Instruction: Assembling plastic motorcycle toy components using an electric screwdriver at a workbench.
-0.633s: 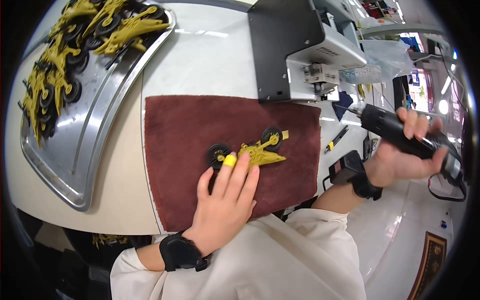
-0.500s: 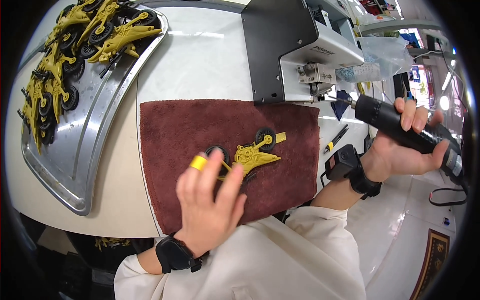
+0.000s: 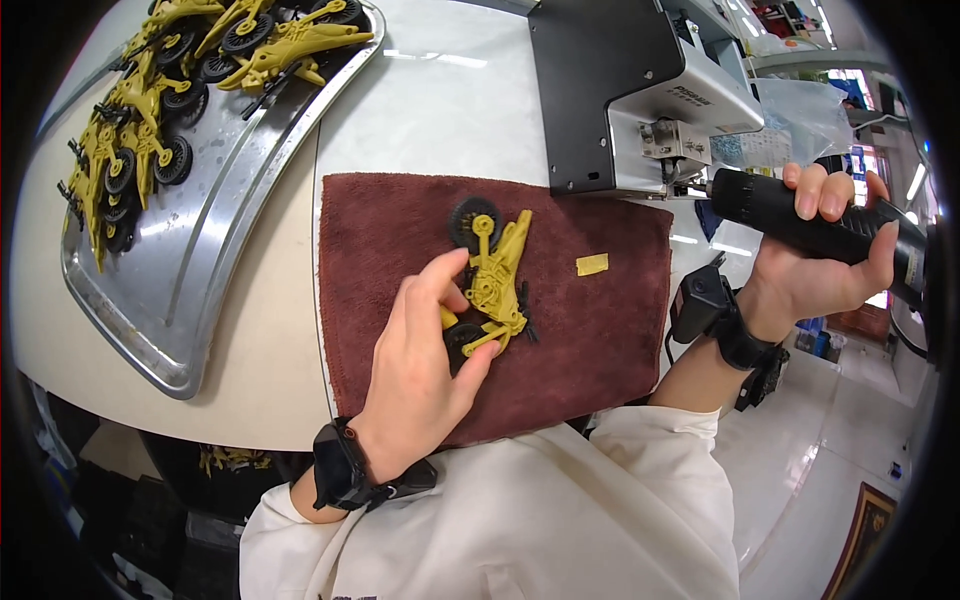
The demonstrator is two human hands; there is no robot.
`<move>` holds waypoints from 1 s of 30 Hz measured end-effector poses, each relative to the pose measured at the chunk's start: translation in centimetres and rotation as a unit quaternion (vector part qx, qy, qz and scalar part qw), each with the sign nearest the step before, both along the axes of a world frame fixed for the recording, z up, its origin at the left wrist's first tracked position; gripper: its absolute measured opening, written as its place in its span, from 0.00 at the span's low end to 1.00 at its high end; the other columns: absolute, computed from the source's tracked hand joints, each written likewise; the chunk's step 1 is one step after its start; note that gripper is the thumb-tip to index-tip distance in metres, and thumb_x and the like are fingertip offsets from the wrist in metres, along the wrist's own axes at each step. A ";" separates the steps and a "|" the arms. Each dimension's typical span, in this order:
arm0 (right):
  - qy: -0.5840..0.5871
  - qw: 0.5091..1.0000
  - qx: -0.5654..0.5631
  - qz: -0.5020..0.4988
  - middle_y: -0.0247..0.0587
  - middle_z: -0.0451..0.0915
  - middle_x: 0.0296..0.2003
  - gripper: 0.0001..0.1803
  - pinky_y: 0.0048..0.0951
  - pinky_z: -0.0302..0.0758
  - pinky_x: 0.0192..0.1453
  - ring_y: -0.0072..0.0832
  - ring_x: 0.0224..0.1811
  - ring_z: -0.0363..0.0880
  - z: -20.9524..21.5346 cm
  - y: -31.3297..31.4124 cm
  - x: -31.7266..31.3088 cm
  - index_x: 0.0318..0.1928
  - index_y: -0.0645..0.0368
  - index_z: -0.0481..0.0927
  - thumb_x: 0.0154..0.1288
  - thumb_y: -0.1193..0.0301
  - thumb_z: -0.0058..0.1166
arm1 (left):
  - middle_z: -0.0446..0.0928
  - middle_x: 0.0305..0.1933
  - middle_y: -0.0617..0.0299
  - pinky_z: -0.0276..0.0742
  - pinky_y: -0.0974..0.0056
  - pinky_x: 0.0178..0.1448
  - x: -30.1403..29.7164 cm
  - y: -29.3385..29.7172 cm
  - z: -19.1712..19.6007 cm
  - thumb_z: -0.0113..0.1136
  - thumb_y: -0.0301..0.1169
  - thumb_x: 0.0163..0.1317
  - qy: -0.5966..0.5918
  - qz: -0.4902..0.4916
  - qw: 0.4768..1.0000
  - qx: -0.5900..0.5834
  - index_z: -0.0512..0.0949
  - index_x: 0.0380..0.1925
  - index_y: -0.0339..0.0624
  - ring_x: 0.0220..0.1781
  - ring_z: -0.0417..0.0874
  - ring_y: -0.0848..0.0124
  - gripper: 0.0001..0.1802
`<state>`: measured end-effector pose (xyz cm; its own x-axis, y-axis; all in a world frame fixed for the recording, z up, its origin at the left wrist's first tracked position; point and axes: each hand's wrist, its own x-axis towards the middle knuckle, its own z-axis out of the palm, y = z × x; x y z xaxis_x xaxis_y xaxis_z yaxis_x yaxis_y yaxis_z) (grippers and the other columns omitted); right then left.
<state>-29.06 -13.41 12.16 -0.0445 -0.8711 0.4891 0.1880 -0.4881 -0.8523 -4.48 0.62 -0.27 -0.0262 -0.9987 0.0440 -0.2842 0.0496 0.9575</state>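
Observation:
A yellow toy motorcycle [image 3: 497, 285] with black wheels lies on a brown cloth [image 3: 590, 350]. My left hand [image 3: 425, 345] curls round its left side, thumb at the lower fork and fingertips by the body and lower wheel. A yellow cover, partly hidden, shows on one finger. At the right, my right hand [image 3: 815, 260] grips a black electric screwdriver [image 3: 770, 203], held nearly level. Its tip points left, at the metal block [image 3: 676, 150] on the front of a black and silver screw feeder [image 3: 590, 100]; whether it touches cannot be made out.
A metal tray [image 3: 225, 225] at the left carries several yellow toy motorcycles [image 3: 150, 110]. A small yellow strip [image 3: 592, 264] lies on the cloth. Behind the feeder is a clear plastic bag [image 3: 810, 115]. More yellow parts [image 3: 235, 458] sit below the table edge.
The toy motorcycle has been turned from lying crosswise to nearly upright in view, off the yellow strip. My left hand has closed in on it. The screwdriver tip has come to the feeder's block.

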 end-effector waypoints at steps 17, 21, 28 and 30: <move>0.010 0.999 -0.008 0.033 0.37 0.72 0.23 0.23 0.43 0.65 0.45 0.31 0.26 0.69 -0.1 0.1 -0.1 0.49 0.56 0.74 0.65 0.50 0.45 | 0.72 0.47 0.50 0.75 0.64 0.45 0.7 0.4 -0.4 0.65 0.11 0.44 0.040 -0.019 0.983 -0.178 0.69 0.56 0.35 0.45 0.76 0.63 0.34; 0.005 1.000 -0.002 -0.008 0.37 0.72 0.22 0.23 0.43 0.65 0.44 0.31 0.25 0.68 0.1 0.3 0.7 0.48 0.56 0.74 0.65 0.51 0.45 | 0.71 0.53 0.48 0.74 0.62 0.51 0.8 -0.2 0.0 0.64 0.15 0.48 -0.048 0.002 0.995 -0.082 0.71 0.56 0.37 0.51 0.75 0.55 0.31; 0.007 0.999 0.028 0.035 0.36 0.70 0.22 0.27 0.38 0.65 0.40 0.28 0.21 0.67 -0.8 3.4 1.1 0.56 0.56 0.70 0.66 0.50 0.47 | 0.66 0.62 0.52 0.61 0.49 0.63 0.8 0.3 1.2 0.71 0.24 0.41 -0.227 -0.093 0.965 -0.090 0.73 0.56 0.46 0.61 0.69 0.53 0.36; 0.002 0.996 0.018 0.093 0.36 0.71 0.25 0.31 0.38 0.65 0.40 0.28 0.22 0.67 -0.1 5.7 0.6 0.61 0.56 0.67 0.66 0.48 0.47 | 0.68 0.58 0.52 0.66 0.52 0.59 0.6 0.2 0.7 0.68 0.23 0.44 -0.221 -0.095 0.964 -0.111 0.73 0.54 0.42 0.57 0.71 0.56 0.31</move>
<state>-28.46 -7.74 12.06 0.1213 -0.8806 0.4580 0.2682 -0.4152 -0.8693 -3.85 0.79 0.39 -0.2721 -0.9414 0.1991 -0.6271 0.3305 0.7054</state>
